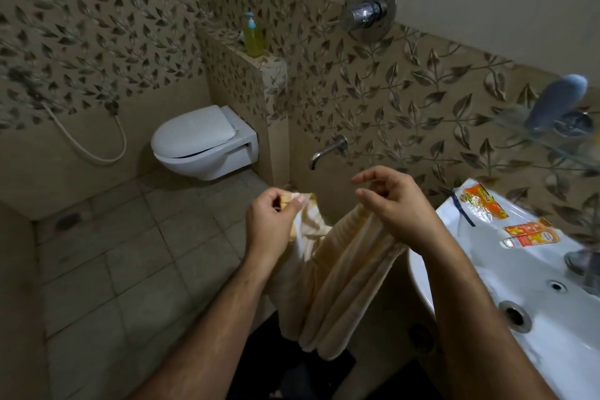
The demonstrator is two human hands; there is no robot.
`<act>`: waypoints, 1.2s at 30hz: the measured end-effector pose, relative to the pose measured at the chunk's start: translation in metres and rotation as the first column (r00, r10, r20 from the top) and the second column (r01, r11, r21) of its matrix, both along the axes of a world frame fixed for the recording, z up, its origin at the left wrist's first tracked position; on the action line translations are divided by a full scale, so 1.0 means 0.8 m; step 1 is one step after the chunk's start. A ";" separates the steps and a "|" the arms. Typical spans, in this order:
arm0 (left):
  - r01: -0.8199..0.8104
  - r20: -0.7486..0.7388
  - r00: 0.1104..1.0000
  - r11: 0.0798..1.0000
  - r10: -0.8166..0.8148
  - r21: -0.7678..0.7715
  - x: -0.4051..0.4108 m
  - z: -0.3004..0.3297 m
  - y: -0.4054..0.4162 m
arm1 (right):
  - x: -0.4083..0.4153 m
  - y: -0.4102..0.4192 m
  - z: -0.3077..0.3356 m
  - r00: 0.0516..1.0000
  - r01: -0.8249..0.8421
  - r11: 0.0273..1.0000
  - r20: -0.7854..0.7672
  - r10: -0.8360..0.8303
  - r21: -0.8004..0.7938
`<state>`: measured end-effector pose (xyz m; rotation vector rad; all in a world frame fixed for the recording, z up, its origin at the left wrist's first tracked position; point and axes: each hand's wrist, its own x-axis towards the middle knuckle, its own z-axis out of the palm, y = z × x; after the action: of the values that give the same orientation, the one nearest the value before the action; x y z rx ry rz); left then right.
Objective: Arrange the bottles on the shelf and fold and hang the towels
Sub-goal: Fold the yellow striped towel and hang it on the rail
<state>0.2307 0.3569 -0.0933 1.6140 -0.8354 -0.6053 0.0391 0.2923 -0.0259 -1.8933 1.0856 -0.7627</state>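
Holding the towel (pixel 337 273) up in front of us, we have it gathered in long pleats that hang down between our forearms, its lower end dangling above the dark floor near our feet. Our left hand (pixel 271 224) pinches one top corner, thumb and fingertips pressed together on the cloth. Our right hand (pixel 388 201) has the other top edge bunched under its curled fingers, with the index finger and thumb lifted and slightly apart above the fabric.

We judge the folding to be midway: the towel is doubled lengthwise but loose and uneven, not yet a neat fold, and it is not hung anywhere. No towel rail shows from here, so we cannot say where it will go.

As for the bottles, a yellow pump bottle (pixel 253 34) stands on the tiled ledge (pixel 269 65) beside the toilet (pixel 201 140), and a grey-blue bottle (pixel 556 101) lies tilted on the glass shelf (pixel 519 130) at the right, so that part also looks unfinished. Two orange packets (pixel 480 203) lie on the rim of the white sink (pixel 487 269) just beside our right arm. A spout (pixel 328 151) sticks out of the leaf-patterned wall beyond our hands.
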 end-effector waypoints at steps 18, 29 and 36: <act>0.744 -0.298 0.633 0.668 -0.714 -0.021 0.000 -0.010 0.000 | 0.007 0.002 0.006 0.942 -0.314 0.946 -0.100 0.321 0.074; 0.182 0.204 0.960 0.981 -0.193 0.071 -0.005 0.017 -0.015 | -0.016 0.006 -0.012 0.969 -0.154 0.949 -0.144 0.199 0.274; 0.279 0.057 0.959 0.960 -0.279 0.013 0.001 0.030 -0.013 | -0.023 -0.001 0.000 0.997 -0.082 0.978 0.004 0.083 0.194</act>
<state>0.2317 0.3464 -0.0692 1.5357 -1.1175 -0.7617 0.0205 0.2912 -0.0257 -1.7635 1.0376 -0.5844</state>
